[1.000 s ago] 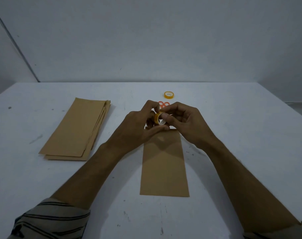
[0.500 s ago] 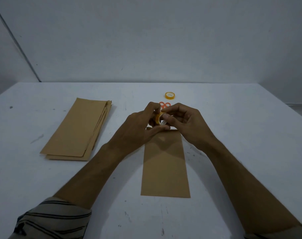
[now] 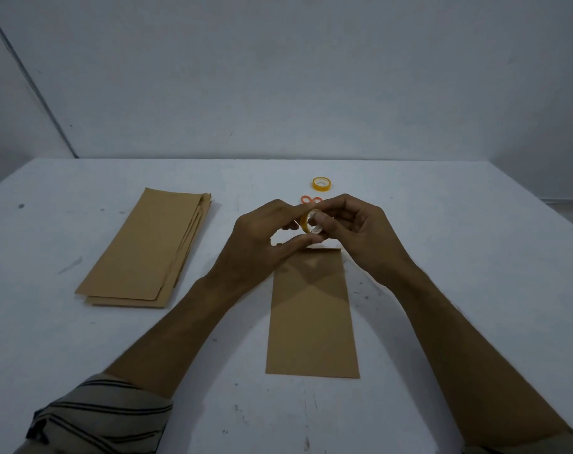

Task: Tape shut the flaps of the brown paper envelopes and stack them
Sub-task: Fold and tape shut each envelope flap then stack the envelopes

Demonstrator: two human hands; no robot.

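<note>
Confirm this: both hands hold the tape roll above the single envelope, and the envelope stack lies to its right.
Wrong side. The head view shows the envelope stack left of the single envelope, not right. The left hand and right hand do hold the tape roll above it.

Scuffed white table [image 3: 458,257], plain grey wall [image 3: 278,77] behind it.

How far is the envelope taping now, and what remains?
Done: a stack of envelopes lies at the left; whether its flaps are taped cannot be seen. In hand: the left hand and right hand hold a tape roll above the single envelope. Left: tape its flap, then stack it.
</note>
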